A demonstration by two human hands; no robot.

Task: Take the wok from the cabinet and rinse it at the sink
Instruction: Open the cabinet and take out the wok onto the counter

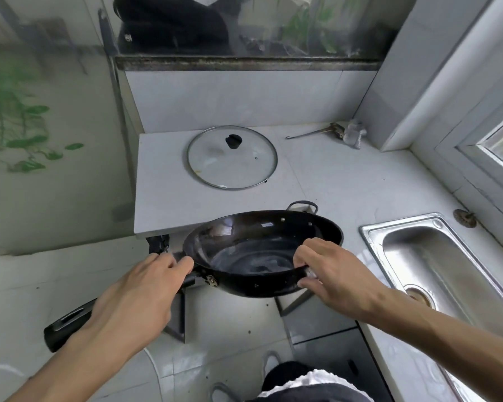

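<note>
A black wok hangs in the air in front of the counter edge, tilted slightly toward me. Its long black handle runs down to the lower left. My left hand is closed around that handle close to the bowl. My right hand grips the near right rim, thumb inside the bowl. A small loop handle sticks up at the far rim. The steel sink lies to the right of the wok, set into the counter. An open cabinet shows below the wok.
A glass lid with a black knob rests on the white counter behind the wok. A metal tool and a grey scrubber lie at the back corner. A drain plug sits beside the sink. A window ledge runs along the right.
</note>
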